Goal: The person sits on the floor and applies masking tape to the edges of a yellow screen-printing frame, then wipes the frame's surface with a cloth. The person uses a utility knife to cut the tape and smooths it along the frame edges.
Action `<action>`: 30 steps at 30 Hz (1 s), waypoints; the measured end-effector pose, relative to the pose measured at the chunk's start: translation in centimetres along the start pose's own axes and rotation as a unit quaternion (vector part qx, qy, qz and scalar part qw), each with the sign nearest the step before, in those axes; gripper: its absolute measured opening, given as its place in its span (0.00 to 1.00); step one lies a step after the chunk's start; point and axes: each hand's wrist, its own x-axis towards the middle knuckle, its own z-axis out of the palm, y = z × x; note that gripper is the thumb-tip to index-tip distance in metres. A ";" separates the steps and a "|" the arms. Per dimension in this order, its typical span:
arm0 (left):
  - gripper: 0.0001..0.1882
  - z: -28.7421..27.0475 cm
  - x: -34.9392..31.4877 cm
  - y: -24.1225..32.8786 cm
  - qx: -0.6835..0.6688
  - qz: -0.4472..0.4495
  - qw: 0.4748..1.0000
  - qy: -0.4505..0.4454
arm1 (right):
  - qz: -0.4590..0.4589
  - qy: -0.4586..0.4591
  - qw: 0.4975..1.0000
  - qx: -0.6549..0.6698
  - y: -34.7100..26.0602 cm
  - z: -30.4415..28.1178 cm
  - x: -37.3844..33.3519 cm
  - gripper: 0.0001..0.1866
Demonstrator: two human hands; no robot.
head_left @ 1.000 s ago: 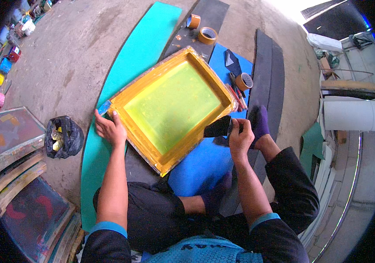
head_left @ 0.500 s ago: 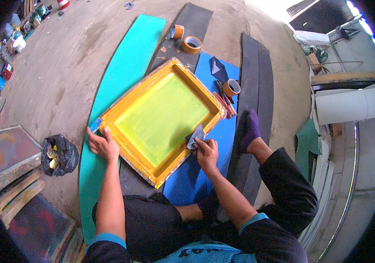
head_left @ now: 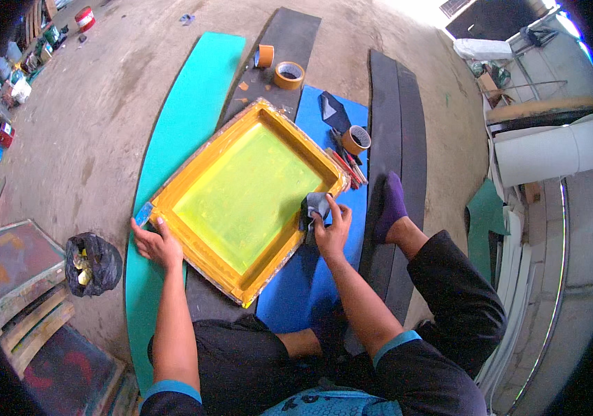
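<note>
A screen-printing frame point(head_left: 207, 258) with a yellow-green mesh point(head_left: 248, 197) lies tilted in front of me, its raised sides covered in orange-brown tape. At its left corner, next to a blue patch point(head_left: 144, 214), my left hand point(head_left: 158, 245) grips the edge, thumb on top and fingers along the outside. My right hand point(head_left: 333, 234) pinches a crumpled dark grey cloth point(head_left: 316, 206) against the near right side of the frame, close to the right corner. The cloth covers part of that side.
Beneath the frame lie green point(head_left: 187, 114), black point(head_left: 282, 41) and blue point(head_left: 289, 295) mats. Rolls of brown tape point(head_left: 289, 75), pens point(head_left: 349, 170) and a dark scrap point(head_left: 334, 111) sit beyond it. A black plastic bag point(head_left: 99, 267) and stacked frames point(head_left: 15, 256) stand left; my purple-socked foot point(head_left: 393, 201) is right.
My right hand has slid the cloth along the frame's side toward the right corner, and the cloth is bunched differently. My left hand keeps its place on the left corner. The view has shifted slightly.
</note>
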 end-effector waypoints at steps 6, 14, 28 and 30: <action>0.41 0.2 -0.1 0.2 0.004 0.010 1.000 0.021 | -0.023 -0.033 0.999 0.014 2.5 1.0 -0.3 0.08; 0.41 -0.1 -0.2 0.6 0.002 0.005 1.000 -0.004 | -0.028 0.024 0.999 0.028 3.4 1.6 3.3 0.07; 0.43 0.2 0.0 -0.2 0.005 0.028 0.999 0.014 | -0.017 0.008 1.000 -0.006 5.0 1.8 6.1 0.14; 0.42 -0.3 -0.4 -0.6 0.010 0.018 1.000 0.007 | -0.017 -0.003 1.000 -0.012 4.9 1.6 4.3 0.13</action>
